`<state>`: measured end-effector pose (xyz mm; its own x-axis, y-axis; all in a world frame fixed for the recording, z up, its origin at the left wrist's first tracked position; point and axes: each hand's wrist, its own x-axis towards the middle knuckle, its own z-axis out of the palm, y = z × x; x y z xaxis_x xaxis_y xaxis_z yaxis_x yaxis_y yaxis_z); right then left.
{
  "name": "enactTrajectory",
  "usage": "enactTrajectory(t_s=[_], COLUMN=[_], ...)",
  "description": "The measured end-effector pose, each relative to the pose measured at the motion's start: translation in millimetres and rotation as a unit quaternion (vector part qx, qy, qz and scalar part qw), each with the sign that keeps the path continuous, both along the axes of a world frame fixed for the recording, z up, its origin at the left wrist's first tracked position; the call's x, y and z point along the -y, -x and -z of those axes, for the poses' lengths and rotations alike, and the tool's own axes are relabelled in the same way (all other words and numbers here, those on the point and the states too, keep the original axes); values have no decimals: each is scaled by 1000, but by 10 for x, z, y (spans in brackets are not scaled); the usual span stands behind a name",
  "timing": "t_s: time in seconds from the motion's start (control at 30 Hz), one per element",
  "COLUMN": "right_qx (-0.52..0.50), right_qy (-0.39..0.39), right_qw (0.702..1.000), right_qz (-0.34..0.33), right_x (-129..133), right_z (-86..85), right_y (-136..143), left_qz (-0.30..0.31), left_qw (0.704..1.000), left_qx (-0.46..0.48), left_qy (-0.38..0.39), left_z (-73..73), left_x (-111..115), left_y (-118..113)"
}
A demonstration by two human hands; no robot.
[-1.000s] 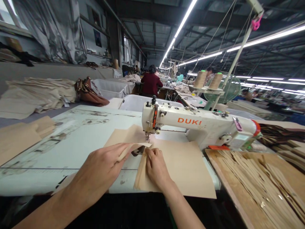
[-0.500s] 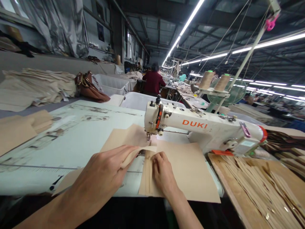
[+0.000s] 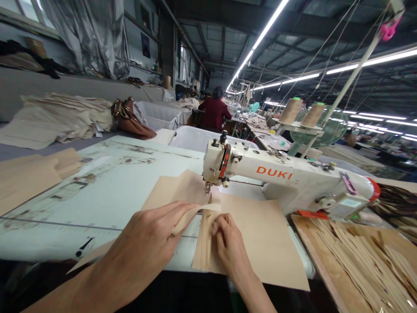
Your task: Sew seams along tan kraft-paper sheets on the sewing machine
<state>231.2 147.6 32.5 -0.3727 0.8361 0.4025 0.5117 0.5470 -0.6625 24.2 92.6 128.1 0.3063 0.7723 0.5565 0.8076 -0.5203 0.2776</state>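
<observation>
A beige fabric panel (image 3: 260, 234) lies under the white sewing machine's (image 3: 247, 167) needle, its near end reaching past the table's front edge. Along its left side runs a beige zipper (image 3: 204, 243) with a small metal slider. My left hand (image 3: 159, 230) is closed on a folded edge of a second beige fabric piece (image 3: 172, 191), lifted just in front of the presser foot (image 3: 207, 188). Curled against the zipper's right edge, my right hand (image 3: 228, 237) pinches it beside the slider; its fingertips are partly hidden.
More beige pieces (image 3: 35, 176) lie at the table's left. A wooden board (image 3: 302, 230) with several zippers (image 3: 365, 261) stands at right. Behind are a brown bag (image 3: 132, 119), white bins (image 3: 195, 137), thread cones (image 3: 291, 111) and a seated person (image 3: 215, 111).
The view has turned slightly left, so the machine and table sit farther right. My hands keep their holds, and my right hand's fingers have shifted slightly along the zipper.
</observation>
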Motion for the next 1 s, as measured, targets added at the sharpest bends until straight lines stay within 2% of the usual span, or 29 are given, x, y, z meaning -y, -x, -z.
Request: enactTrajectory(t_s=[0.1,0.2,0.37,0.5,0.73,1.0], right_qx=[10,76,144,159,70,-46], right_qy=[11,19,28,1,-94,-76], right_qw=[998,991,983,981,989,991], right_qz=[-58,-108,-110,-110,-85,-100], right_x=[197,328,319,305,422,449], right_z=[-6,-38,-89,-46,93,259], right_y=[-72,-200,-441,-469,-316,-252], left_qz=[-3,-1,-2,2,14,10], left_qw=[1000,1000,1000,999,999,999], left_qx=[1,11,17,18,8,-9], left_qy=[-2,3,22,29,41,44], left_z=[10,8,3,21,76,63], left_x=[7,22,63,86,88,150], left_y=[9,11,-8,-45,-63,-56])
